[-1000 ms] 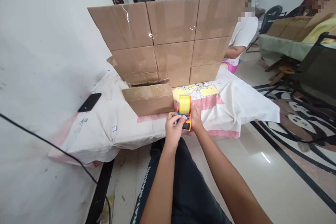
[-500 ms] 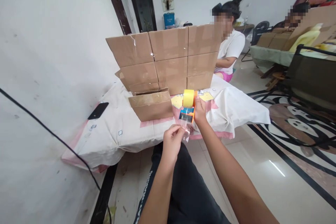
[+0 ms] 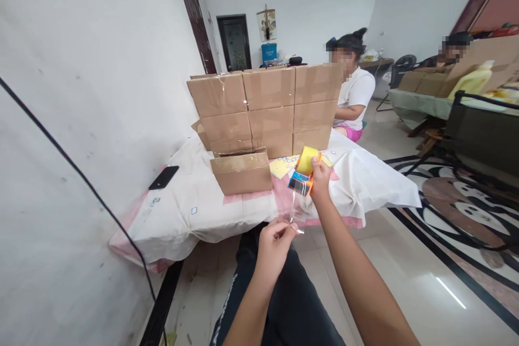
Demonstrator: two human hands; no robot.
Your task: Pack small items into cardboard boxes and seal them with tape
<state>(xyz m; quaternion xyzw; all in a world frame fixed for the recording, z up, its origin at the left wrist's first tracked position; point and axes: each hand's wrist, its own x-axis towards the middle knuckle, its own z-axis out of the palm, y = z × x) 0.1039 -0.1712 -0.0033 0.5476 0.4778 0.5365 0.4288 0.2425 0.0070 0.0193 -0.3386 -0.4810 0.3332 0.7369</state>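
Head camera: A person's right hand (image 3: pixel 321 177) grips a tape dispenser (image 3: pixel 300 178) over the table (image 3: pixel 227 221); the left hand (image 3: pixel 276 239), nearer the wearer, pinches clear tape (image 3: pixel 297 206) that spans the gap, running far to near. A small carton (image 3: pixel 245 177) stands far-left of both, before stacked cartons (image 3: pixel 270 105), contents unseen.

Handheld tape dispenser (image 3: pixel 300 177): orange frame, blue and black parts; tilted, in right hand (image 3: pixel 321 179). Yellow tape roll (image 3: pixel 308 160) mounted at upper end. Clear tape strip (image 3: pixel 298 208) extends from lower end to left hand (image 3: pixel 275 240), pinched there.
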